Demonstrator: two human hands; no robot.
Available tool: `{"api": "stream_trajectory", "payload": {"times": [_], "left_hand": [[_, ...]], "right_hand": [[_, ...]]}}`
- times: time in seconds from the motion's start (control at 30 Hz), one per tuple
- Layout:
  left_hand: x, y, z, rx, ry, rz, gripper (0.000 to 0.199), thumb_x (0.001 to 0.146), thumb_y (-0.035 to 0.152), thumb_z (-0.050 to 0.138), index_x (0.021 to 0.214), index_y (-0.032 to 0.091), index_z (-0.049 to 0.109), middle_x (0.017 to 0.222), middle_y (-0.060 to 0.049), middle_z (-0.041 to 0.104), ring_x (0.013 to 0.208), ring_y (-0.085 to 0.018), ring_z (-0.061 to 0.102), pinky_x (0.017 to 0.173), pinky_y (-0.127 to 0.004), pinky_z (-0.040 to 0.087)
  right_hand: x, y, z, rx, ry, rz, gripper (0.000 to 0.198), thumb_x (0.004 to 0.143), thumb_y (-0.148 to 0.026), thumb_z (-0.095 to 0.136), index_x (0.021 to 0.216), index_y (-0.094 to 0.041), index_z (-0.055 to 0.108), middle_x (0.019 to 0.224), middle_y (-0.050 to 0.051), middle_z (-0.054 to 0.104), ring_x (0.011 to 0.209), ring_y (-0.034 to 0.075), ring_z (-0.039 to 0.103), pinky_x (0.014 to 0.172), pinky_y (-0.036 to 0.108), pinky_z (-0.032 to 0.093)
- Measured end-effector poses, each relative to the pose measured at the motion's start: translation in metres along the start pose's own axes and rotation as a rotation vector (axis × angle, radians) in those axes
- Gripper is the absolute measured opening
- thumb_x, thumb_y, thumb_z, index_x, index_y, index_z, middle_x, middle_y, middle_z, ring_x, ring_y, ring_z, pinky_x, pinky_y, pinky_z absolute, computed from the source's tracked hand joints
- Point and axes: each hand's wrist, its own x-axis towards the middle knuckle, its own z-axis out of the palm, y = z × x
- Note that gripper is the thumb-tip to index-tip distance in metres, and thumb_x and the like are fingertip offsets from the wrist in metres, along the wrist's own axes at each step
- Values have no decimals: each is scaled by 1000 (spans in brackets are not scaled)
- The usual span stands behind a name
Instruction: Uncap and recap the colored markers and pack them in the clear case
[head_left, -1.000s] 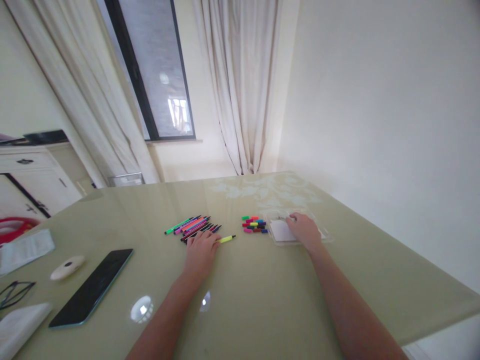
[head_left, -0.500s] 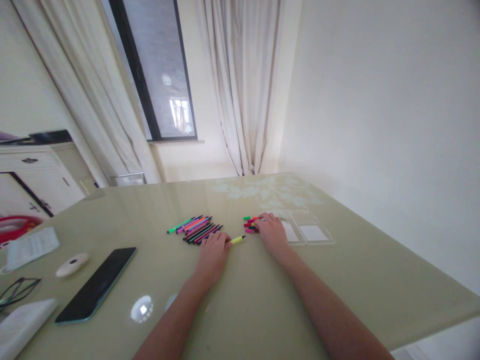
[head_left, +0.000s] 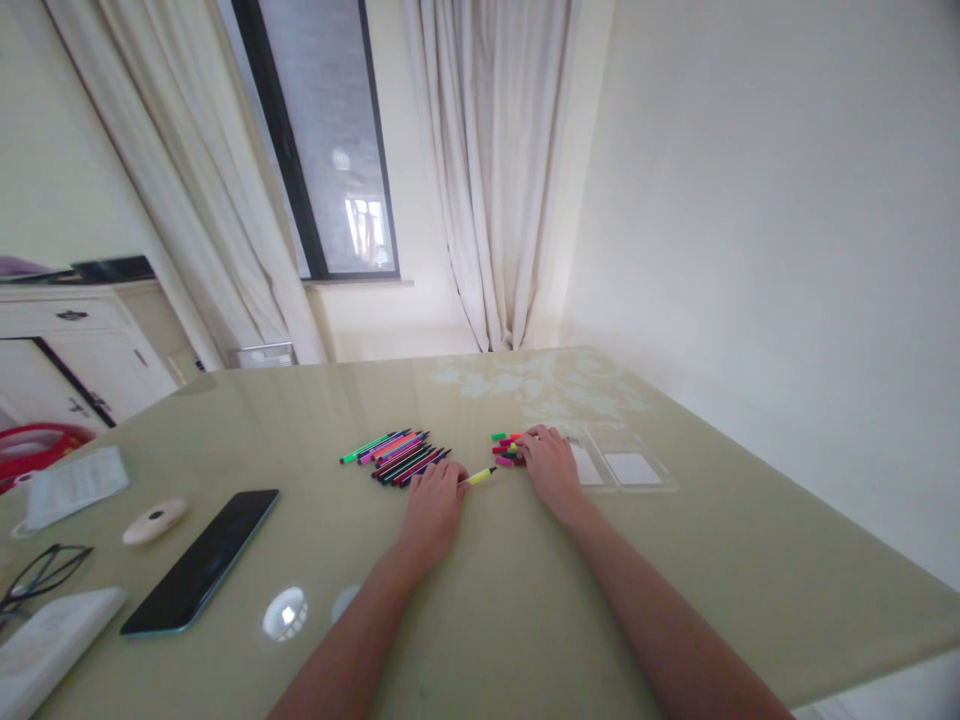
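Note:
My left hand [head_left: 435, 500] is closed around a yellow felt-tip pen [head_left: 480, 477], whose uncapped dark tip points right. Just behind it, a row of uncapped felt-tip pens [head_left: 401, 460] in several colours lies on the table, partly covered by my fingers. My right hand [head_left: 551, 465] bends over a small heap of coloured pen caps [head_left: 501, 449]. Its thumb and fingers close on a yellow cap [head_left: 514, 447] at the heap's edge; the palm hides some of the caps. Close by on the right lies an open clear plastic case [head_left: 664, 477] with white inserts.
On the left of the glossy table [head_left: 495, 620] lie a phone [head_left: 202, 560], a white oval object [head_left: 154, 521], a face mask [head_left: 79, 485], glasses [head_left: 45, 580] and a white block [head_left: 56, 640]. A wall [head_left: 787, 250] runs along the right side.
The view has shifted slightly, so everything sits a little further right. Both hands keep nearly the same places, the left still with the yellow pen, the right at the caps.

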Motion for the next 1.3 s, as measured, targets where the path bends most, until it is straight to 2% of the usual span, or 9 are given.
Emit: {"api": "stream_trajectory", "payload": {"times": [0.53,0.97,1.17,1.3], "left_hand": [[-1,2,-3,4,-17,4,14,102,25,49,106,21,62,114,-7,67,110,-25,57,90,-39,38],[-1,-1,-2,-24,-8,4,15,103,24,47,106,21,61,116,-7,68,110,-25,57,91,-38,37],[0,-2,-5,-65,7,-10,17,103,22,43,107,21,60,112,-7,71,107,-23,61,91,-37,38],[0,-1,-7,-90,18,-21,18,103,21,42,108,21,59,111,-7,72,106,-23,63,90,-37,39]], "right_hand": [[2,1,-1,113,-26,5,25,98,-22,56,98,-25,81,118,8,69,108,24,56,96,33,39],[5,5,2,217,-16,45,18,94,-19,63,93,-22,80,111,7,71,102,22,57,94,32,39],[4,4,0,240,-26,82,17,92,-23,66,92,-27,83,121,5,71,108,24,57,96,36,40],[5,4,-2,245,-39,96,16,91,-24,67,91,-27,83,120,6,71,109,24,58,97,36,40]]}}
